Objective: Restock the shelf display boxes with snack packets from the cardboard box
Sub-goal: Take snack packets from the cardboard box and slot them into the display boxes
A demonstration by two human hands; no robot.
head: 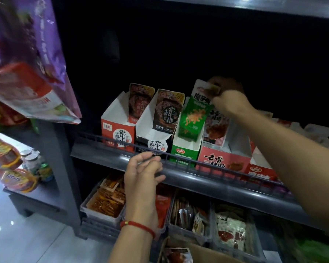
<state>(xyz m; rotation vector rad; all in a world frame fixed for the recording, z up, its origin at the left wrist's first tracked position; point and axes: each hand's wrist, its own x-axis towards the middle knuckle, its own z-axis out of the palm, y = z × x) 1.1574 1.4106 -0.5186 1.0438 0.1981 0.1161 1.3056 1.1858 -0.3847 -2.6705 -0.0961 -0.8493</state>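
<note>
My right hand (228, 99) reaches into the dark shelf and pinches the top of a green snack packet (193, 114) standing in the green display box (184, 150). My left hand (142, 173), with a red string on the wrist, hovers in front of the shelf rail (198, 164), fingers loosely curled around nothing. To the left stand a red display box (116, 133) and a black-and-white display box (152, 139), each holding dark packets. To the right is a red-and-white box (222, 158) with reddish packets. The cardboard box (203, 251) shows at the bottom edge, a red packet inside.
Below the rail, clear bins (103, 204) hold orange, red and white snack packets. Purple and red bags (27, 59) hang at the upper left. Left of the shelf post is a lower shelf with bottles (32, 162) and bright floor tiles (27, 238).
</note>
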